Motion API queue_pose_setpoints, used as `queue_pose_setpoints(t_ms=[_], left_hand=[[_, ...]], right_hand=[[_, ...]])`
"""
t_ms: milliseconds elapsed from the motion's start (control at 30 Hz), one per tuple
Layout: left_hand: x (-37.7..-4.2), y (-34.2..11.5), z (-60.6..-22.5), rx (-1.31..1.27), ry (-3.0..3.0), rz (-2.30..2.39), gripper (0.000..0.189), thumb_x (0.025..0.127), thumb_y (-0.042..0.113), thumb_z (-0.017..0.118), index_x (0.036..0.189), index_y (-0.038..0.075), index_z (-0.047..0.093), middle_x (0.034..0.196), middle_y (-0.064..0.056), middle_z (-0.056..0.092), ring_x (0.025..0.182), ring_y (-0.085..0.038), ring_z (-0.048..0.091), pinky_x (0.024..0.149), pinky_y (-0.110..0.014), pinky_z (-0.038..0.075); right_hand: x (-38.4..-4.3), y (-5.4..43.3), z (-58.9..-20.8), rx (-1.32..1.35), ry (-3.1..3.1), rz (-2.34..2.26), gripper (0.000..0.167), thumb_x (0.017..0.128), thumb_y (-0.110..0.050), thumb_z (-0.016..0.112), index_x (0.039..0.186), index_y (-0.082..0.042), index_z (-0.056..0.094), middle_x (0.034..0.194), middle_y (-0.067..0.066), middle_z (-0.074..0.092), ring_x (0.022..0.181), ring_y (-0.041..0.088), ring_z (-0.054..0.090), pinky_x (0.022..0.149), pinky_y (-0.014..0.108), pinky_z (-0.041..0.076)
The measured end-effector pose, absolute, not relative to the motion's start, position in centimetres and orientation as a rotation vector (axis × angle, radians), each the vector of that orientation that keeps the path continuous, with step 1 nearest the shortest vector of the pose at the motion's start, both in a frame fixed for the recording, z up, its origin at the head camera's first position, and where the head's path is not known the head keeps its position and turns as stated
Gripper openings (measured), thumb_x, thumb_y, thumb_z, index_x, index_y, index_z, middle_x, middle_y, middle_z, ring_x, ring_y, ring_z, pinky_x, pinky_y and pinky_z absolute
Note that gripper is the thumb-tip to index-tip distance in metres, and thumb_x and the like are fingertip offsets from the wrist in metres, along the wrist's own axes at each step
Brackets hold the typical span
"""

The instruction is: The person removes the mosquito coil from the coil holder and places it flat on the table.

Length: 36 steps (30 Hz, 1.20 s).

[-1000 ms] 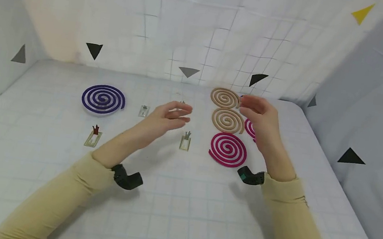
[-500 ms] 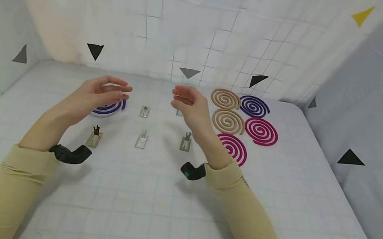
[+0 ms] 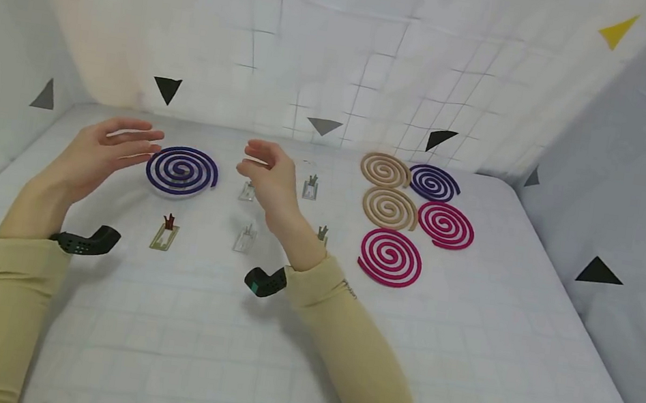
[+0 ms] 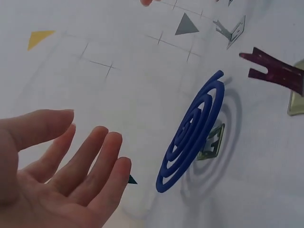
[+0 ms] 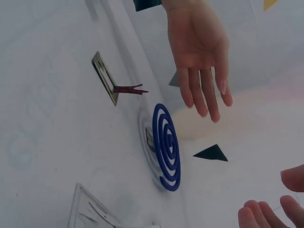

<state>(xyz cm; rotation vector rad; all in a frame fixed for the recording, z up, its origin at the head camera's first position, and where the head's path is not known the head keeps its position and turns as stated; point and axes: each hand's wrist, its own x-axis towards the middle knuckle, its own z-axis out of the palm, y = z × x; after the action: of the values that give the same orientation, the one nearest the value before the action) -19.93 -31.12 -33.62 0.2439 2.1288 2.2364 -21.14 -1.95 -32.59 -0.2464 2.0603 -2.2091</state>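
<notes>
A blue mosquito coil (image 3: 181,170) sits raised on a small metal stand (image 4: 212,144) at the table's left. My left hand (image 3: 90,155) is just left of this coil, fingers extended and apart, nothing in it. Its fingertips come close to the coil's edge in the head view, and the left wrist view shows a gap between them. My right hand (image 3: 272,184) hovers right of the coil, fingers loosely bent and holding nothing. It partly overlaps a clear-looking stand (image 3: 247,191). In front of the coil stands a holder with reddish prongs (image 3: 169,222).
More metal stands, one grey (image 3: 310,189) and one pale (image 3: 245,239), stand mid-table. At right lie two tan coils (image 3: 386,170), two pink coils (image 3: 391,258) and another blue coil (image 3: 433,184). White sheet walls (image 3: 639,204) enclose the back and sides.
Both hands have moved left. The left hand passed over the blue coil to its far left side; the right came from above the coils at right. The coil on its stand stayed put.
</notes>
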Motion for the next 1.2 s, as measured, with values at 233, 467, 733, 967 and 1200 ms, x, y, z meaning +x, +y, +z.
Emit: queue_pose_setpoints(t_ms=[233, 467, 733, 967, 1200], left_hand=[[-19.8, -33.4, -34.3, 0.189, 2.086, 2.309, 0.036, 0.097, 0.003, 0.061, 0.133, 0.006, 0.056, 0.121, 0.003, 0.070, 0.107, -0.010, 0.069, 0.091, -0.018, 0.053], [-20.2, -34.4, -35.4, 0.092, 2.105, 2.271, 0.036, 0.098, 0.006, 0.061, 0.133, 0.006, 0.055, 0.117, 0.007, 0.071, 0.105, -0.007, 0.069, 0.089, -0.016, 0.053], [-20.5, -34.4, -36.4, 0.047, 2.217, 2.138, 0.049, 0.098, 0.014, 0.063, 0.143, 0.001, 0.048, 0.124, 0.007, 0.064, 0.108, -0.003, 0.065, 0.087, -0.013, 0.052], [-20.6, -33.9, -36.6, -0.018, 2.266, 2.040, 0.060, 0.097, 0.020, 0.065, 0.147, 0.000, 0.040, 0.131, 0.005, 0.057, 0.109, -0.001, 0.063, 0.088, -0.012, 0.051], [-20.8, -33.9, -36.9, -0.102, 2.297, 1.987, 0.067, 0.097, 0.025, 0.066, 0.151, 0.002, 0.035, 0.131, 0.007, 0.052, 0.105, 0.004, 0.062, 0.087, -0.011, 0.051]], right_hand=[[-20.9, -5.0, -32.8, -0.168, 2.070, -2.255, 0.042, 0.088, 0.003, 0.067, 0.128, -0.008, 0.063, 0.128, 0.010, 0.065, 0.111, 0.019, 0.065, 0.091, 0.031, 0.051], [-20.0, -7.5, -33.1, -0.006, 1.930, -2.373, 0.039, 0.085, 0.003, 0.069, 0.121, -0.013, 0.066, 0.114, -0.002, 0.066, 0.104, 0.011, 0.063, 0.092, 0.031, 0.051], [-20.0, -8.1, -34.9, 0.183, 1.910, -2.411, 0.039, 0.082, 0.009, 0.066, 0.116, -0.011, 0.066, 0.112, -0.001, 0.065, 0.103, 0.014, 0.063, 0.093, 0.034, 0.053], [-19.9, -8.8, -36.4, 0.252, 1.889, -2.329, 0.049, 0.080, 0.008, 0.064, 0.125, -0.010, 0.061, 0.130, 0.009, 0.059, 0.111, 0.018, 0.059, 0.101, 0.039, 0.048], [-19.7, -9.0, -37.1, 0.276, 1.907, -2.244, 0.057, 0.079, 0.005, 0.065, 0.133, -0.011, 0.058, 0.136, 0.008, 0.055, 0.119, 0.023, 0.055, 0.107, 0.045, 0.042]])
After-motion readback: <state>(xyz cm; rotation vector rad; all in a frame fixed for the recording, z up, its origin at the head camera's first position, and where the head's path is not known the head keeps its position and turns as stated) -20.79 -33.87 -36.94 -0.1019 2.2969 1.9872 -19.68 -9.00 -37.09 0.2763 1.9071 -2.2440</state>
